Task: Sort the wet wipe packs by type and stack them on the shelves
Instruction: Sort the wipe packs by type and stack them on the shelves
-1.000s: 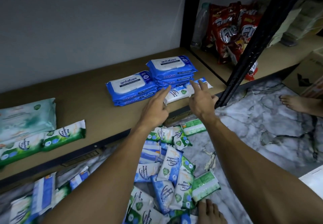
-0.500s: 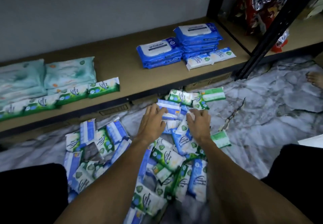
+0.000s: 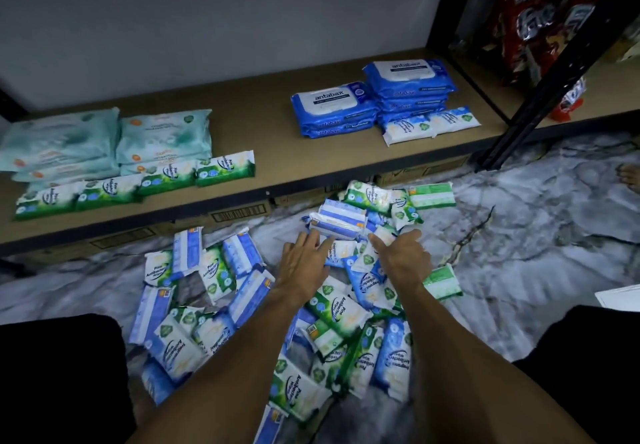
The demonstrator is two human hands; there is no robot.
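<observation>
Marble-patterned floor (image 3: 526, 222) runs beneath a low shelf (image 3: 270, 153), and the unsorted heap of small wipe packs (image 3: 346, 308) lies on it, near me. I have both hands over its far end. My left hand (image 3: 304, 260) has straight fingers at the near edge of a blue-and-white pack (image 3: 337, 224), and my right hand (image 3: 403, 260) is spread just beside it. Neither hand grips anything.

On the shelf the types sit apart, I judge so each pile can grow. Teal packs (image 3: 104, 139) and green Pine packs (image 3: 138, 184) are on the left, blue antabax stacks (image 3: 334, 108) fronted by small blue packs (image 3: 429, 125) on the right. A black upright (image 3: 540, 73) and red snack bags (image 3: 540, 11) bound the right end. Overlapping packs will hinder a clean pick.
</observation>
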